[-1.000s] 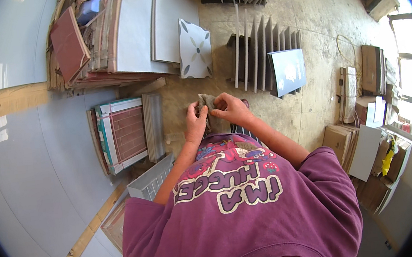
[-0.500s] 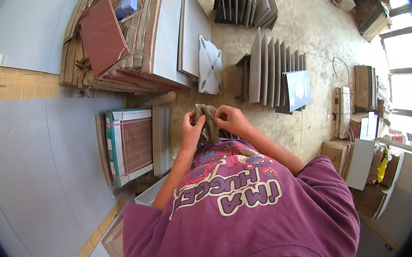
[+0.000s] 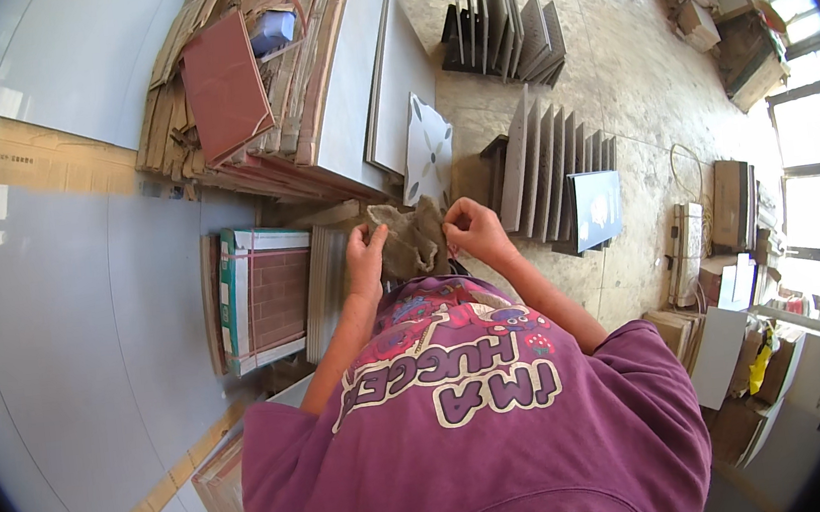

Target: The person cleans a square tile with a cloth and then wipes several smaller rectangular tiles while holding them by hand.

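Since a second ago the view has swung closer to the stacks, and both hands have kept the brown cloth (image 3: 412, 241) pinched at chest height. The left hand (image 3: 364, 259) has its fingers clamped on the cloth's left edge, the right hand (image 3: 470, 230) on its right. It looks limp, coarse and wrinkled; pulling evenly would keep it flat. Left of the cloth lies a strapped tile box (image 3: 266, 296); right, thin glossy tiles (image 3: 562, 180) stand on edge.

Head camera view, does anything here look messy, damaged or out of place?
The stack of flattened cardboard at the top is ragged, with torn edges jutting out unevenly. The brown cloth held between the left hand and right hand is crumpled. Otherwise, nothing stands out.
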A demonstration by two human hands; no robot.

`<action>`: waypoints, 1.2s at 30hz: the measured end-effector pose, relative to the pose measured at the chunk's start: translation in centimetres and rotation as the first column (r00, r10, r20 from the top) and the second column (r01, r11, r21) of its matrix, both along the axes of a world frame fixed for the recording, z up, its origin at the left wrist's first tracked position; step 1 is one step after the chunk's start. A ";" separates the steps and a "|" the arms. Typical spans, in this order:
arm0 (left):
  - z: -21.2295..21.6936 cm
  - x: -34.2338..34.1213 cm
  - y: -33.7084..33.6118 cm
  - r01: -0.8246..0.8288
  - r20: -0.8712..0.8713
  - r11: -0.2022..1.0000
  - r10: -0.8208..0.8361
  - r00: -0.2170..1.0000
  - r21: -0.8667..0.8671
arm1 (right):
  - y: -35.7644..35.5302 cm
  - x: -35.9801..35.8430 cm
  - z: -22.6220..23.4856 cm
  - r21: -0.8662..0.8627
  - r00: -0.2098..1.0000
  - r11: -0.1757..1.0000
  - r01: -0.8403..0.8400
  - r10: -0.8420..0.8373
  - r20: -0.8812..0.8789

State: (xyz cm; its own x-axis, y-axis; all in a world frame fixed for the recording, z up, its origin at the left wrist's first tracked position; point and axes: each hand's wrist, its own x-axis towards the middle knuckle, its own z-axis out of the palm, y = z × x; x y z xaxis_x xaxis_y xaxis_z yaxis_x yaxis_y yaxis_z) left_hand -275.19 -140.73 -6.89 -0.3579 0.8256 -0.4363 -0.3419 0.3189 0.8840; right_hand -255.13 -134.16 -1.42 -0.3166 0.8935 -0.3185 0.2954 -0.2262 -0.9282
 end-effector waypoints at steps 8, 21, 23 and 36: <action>2.2 2.0 2.5 0.096 0.110 0.989 -0.084 0.990 -0.111 | 3.4 2.4 4.1 -0.034 0.954 0.999 0.030 -0.039 -0.298; 8.6 7.1 4.5 0.422 0.107 0.893 -0.440 0.891 0.157 | 5.1 4.2 5.7 -0.069 0.867 0.996 -0.048 0.007 -0.499; 7.8 7.0 4.9 0.471 0.037 0.863 -0.485 0.874 0.182 | 5.4 4.4 6.3 -0.046 0.826 0.999 -0.030 -0.001 -0.564; 11.6 3.3 9.1 0.158 0.149 0.946 -0.206 0.967 0.283 | 7.7 4.3 4.9 -0.032 0.916 0.990 0.141 -0.143 -0.375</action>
